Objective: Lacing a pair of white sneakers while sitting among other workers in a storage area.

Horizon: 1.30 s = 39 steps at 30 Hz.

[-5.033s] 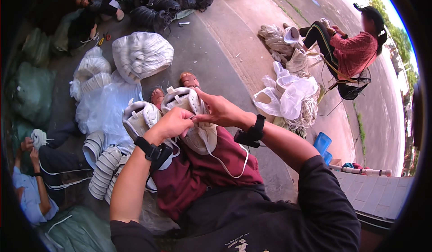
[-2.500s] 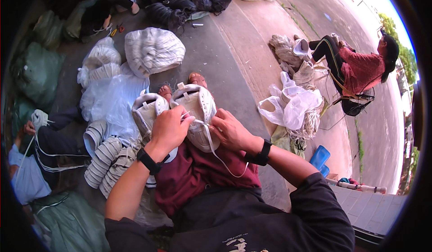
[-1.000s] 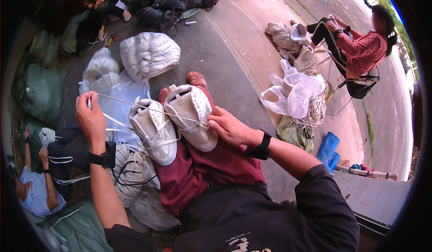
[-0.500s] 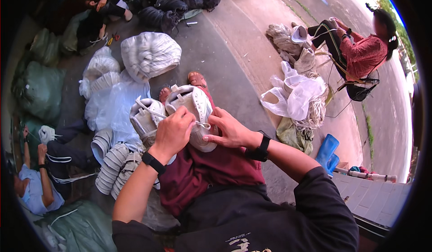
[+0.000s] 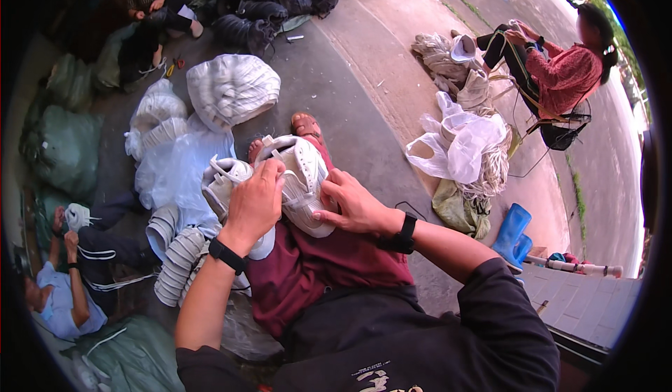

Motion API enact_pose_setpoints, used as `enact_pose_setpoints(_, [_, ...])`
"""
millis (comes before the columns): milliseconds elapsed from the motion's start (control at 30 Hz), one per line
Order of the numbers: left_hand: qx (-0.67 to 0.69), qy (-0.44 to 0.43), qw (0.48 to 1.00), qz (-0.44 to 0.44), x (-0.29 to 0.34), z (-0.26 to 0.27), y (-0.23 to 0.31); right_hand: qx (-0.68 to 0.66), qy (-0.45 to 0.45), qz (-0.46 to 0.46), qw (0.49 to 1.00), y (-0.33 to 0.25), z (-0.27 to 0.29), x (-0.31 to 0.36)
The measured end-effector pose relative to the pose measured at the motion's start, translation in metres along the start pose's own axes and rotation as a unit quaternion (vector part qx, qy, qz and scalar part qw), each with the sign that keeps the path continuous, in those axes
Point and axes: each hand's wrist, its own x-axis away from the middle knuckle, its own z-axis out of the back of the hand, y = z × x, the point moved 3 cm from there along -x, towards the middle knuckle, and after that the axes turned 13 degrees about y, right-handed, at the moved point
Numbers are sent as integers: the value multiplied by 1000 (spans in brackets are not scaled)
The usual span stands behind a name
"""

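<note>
Across my thighs, on maroon trousers, rest two white lace-up shoes. My left hand (image 5: 253, 201) is closed in a pinch on the white shoelace (image 5: 295, 179) of the right-hand shoe (image 5: 306, 206). Curled against the right side of that same shoe, near its toe, is my right hand (image 5: 355, 204), thumb and fingers gripping it. The left-hand shoe (image 5: 218, 179) lies partly behind my left hand, with a lace loop standing up from its eyelets.
Stacked white shoe uppers (image 5: 180, 266) and clear plastic (image 5: 175, 171) lie to my left. A large white bundle (image 5: 233, 91) sits ahead. Co-workers sit at left, far left and right. White bags and laces (image 5: 462, 143) pile up at right, near blue boots (image 5: 513, 231).
My left hand has drawn back left and slightly down with the lace, away from my right hand. My right hand has stayed at the shoe's side. The small lace loop between the hands is gone.
</note>
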Motion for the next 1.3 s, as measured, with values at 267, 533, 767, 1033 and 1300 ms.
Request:
enact_pose_setpoints(267, [1, -33, 999, -24, 2, -19, 5, 14, 93, -52, 994, -2, -1, -3])
enact_pose_setpoints(533, [32, -13, 999, 11, -7, -19, -1, 63, 130, -25, 989, -2, -8, -10])
enact_pose_setpoints(767, [60, -38, 997, -2, -4, -14, 1, 105, 90, -77, 987, -8, -5, -3])
enact_pose_setpoints(1033, [100, -52, 993, 20, -5, -17, -6, 53, 101, -8, 993, 1, -28, -12])
enact_pose_setpoints(1300, [117, -165, 971, 125, 0, -12, -2, 59, 98, -17, 993, 9, -34, -14])
